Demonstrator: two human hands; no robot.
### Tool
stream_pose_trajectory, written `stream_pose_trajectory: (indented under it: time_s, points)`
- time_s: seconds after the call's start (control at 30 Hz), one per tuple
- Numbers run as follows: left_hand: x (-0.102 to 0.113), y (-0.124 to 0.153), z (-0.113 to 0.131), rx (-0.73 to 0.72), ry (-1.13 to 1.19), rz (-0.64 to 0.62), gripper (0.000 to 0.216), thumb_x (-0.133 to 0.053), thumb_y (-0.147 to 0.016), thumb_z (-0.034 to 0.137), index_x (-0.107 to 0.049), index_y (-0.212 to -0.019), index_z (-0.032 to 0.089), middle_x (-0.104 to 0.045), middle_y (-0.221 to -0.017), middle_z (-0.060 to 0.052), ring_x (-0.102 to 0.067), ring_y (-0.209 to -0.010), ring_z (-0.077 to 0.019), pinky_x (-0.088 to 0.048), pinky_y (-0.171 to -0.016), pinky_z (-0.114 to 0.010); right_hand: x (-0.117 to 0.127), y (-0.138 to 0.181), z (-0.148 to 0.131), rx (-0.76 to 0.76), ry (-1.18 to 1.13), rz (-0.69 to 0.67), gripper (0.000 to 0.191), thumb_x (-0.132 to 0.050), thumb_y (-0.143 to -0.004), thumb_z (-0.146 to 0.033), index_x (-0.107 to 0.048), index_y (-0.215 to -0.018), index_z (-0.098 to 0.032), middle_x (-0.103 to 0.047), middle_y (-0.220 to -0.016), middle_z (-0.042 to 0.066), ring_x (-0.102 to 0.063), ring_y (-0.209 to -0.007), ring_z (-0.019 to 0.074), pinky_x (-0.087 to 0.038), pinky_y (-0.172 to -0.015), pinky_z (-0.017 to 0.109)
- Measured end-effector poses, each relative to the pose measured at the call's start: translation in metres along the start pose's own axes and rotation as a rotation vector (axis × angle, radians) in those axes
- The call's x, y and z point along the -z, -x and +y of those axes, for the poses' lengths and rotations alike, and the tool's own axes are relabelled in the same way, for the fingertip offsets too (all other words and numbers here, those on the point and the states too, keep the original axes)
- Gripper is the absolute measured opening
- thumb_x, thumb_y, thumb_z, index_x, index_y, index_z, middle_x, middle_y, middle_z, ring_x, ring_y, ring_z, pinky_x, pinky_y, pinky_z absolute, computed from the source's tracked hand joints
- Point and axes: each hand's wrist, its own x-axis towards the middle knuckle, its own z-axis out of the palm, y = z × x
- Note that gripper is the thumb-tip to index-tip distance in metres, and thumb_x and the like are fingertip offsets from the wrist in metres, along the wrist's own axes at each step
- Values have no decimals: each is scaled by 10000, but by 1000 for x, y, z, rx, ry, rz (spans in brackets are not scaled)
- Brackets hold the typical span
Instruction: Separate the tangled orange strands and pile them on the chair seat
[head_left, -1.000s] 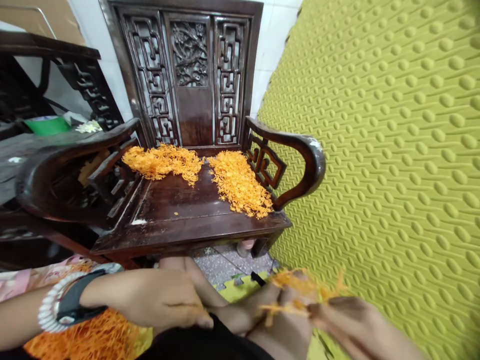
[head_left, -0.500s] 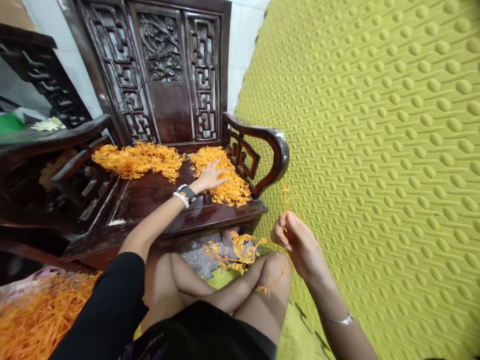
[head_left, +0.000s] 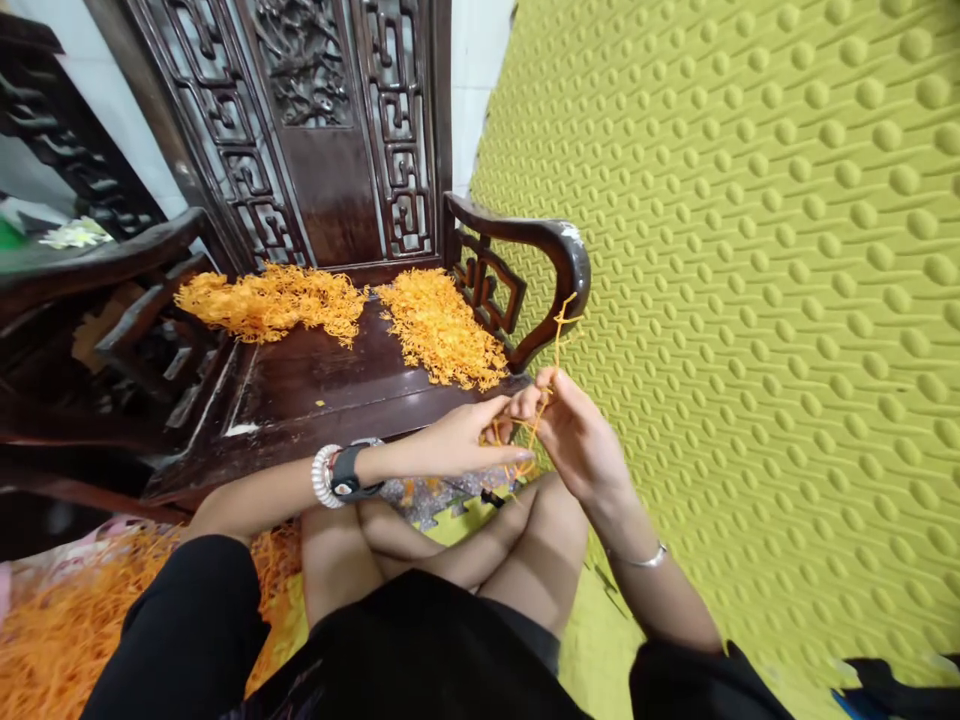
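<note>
1. A few thin orange strands (head_left: 553, 345) are pinched in the fingers of the right hand (head_left: 581, 440), in front of the carved wooden chair (head_left: 337, 370); they are wiry, and one stands upright.
2. The lower ends are touched by the left hand (head_left: 457, 448), its fingers extended, not clenched.
3. Two heaps of like orange strands (head_left: 439, 325) are seen on the chair seat.

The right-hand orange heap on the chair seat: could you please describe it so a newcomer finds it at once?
Find the dark carved wooden chair. Two orange heaps lie at the back of its seat. The right-hand heap lies beside the curved armrest, running towards the seat's front edge, unlike the left heap.
</note>
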Motion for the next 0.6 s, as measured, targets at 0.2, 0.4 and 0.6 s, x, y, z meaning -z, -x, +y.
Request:
stream_pose_trajectory:
  time_s: [0.2, 0.4, 0.6]
  points:
    - [23, 24, -14, 76, -187, -120, 302, -447, -918, 366, -653, -959, 148, -648, -829, -39, -548, -700, -132, -423, -685, -268, 8, 0, 13, -134, -31, 25, 219, -532, -860, -446, -486, -855, -231, -674, -760, -4, -682, -685, 164, -555, -698, 326]
    - [33, 40, -29, 133, 0, -100, 264, -485, -896, 371, -624, -963, 157, -654, -876, -36, -561, -749, -126, -430, -695, -251, 25, -7, 14, -167, 24, 74, 226, -545, -845, -460, -490, -819, -242, -707, -795, -3, -710, -859, 207, -578, -766, 381]
    - [35, 47, -38, 252, 264, -43, 211, -516, -859, 314, -612, -906, 131, -557, -742, 1, -430, -579, -64, -353, -544, -190, 38, -6, 19, -340, 113, -58, 269, -553, -838, -459, -568, -971, -225, -678, -1145, 91, -684, -981, 251, -604, -662, 363]
